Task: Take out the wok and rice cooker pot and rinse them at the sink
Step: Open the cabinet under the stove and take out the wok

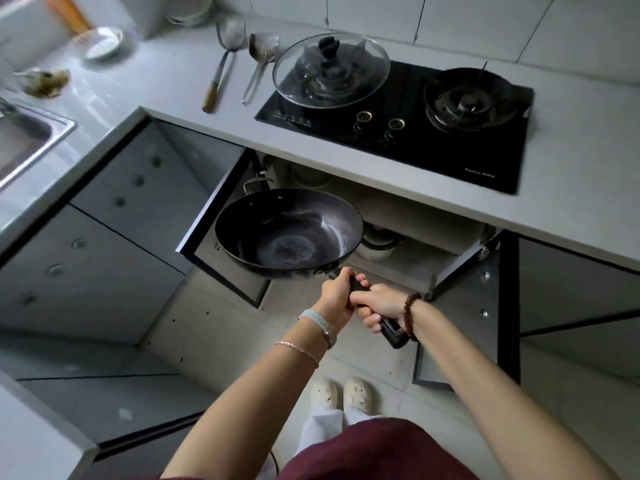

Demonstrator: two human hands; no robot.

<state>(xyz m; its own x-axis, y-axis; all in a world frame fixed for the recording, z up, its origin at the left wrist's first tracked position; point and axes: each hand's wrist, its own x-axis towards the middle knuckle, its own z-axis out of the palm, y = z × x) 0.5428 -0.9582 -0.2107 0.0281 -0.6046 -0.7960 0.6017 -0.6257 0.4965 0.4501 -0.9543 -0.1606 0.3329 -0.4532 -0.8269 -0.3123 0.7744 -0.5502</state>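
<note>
A dark round wok (289, 232) hangs level in the air in front of the open cabinet below the stove. Both hands grip its black handle: my left hand (335, 296) nearer the bowl, my right hand (379, 306) behind it. The handle's end sticks out past my right wrist. Inside the cabinet, behind the wok's right rim, stands a pale round pot (377, 242), partly hidden. The steel sink (52, 131) lies at the far left edge of the view.
Two cabinet doors (460, 323) stand open to either side of me. On the black stove (415, 133) sits a glass lid (330, 69). A skimmer and ladle (256, 60) lie on the counter. My feet (341, 393) stand on the tiled floor.
</note>
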